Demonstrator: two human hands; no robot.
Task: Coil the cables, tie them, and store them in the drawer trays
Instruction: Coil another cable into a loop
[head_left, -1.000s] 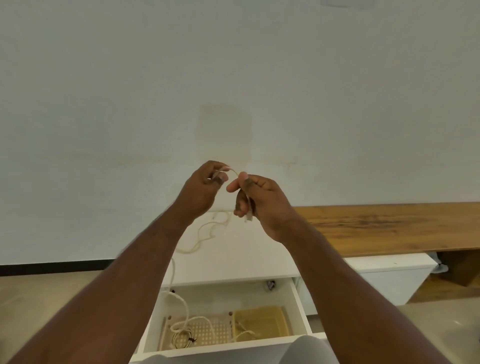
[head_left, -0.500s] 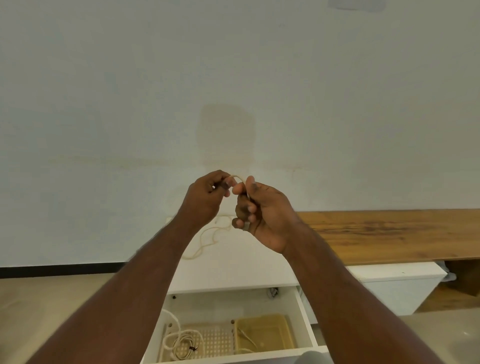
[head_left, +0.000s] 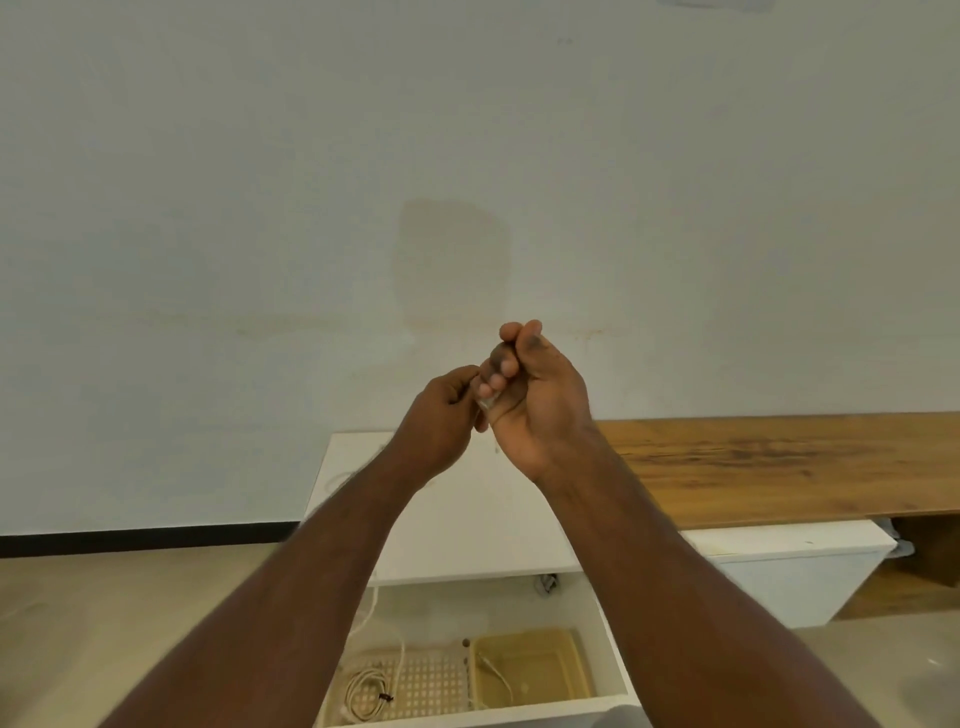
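Two hands meet in front of the pale wall (head_left: 260, 208), raised above the open drawer (head_left: 613, 639). From my remote seat I see the right hand (head_left: 535, 410) with its fingers curled tight, palm turned toward the camera, closed on a small pale bit of cable end (head_left: 487, 401) that peeks out beside its lower fingers. The left hand (head_left: 439, 415) sits just beside it, touching, its fingers bent in toward that same spot; I cannot tell whether it pinches the cable or only rests against it.

A loose run of white cable (head_left: 335, 480) lies on the white cabinet top (head_left: 467, 519) behind the left forearm, and a strand (head_left: 368, 618) drops over the edge into the drawer. Inside the drawer, a perforated tray (head_left: 431, 686) on the left carries a coiled cable (head_left: 363, 696) bound with a dark tie (head_left: 385, 697). Just beside it on the right, a yellowish tray (head_left: 535, 670) has a short pale cable piece (head_left: 493, 673) in it. A wooden bench (head_left: 779, 462) runs off to the right along the wall.
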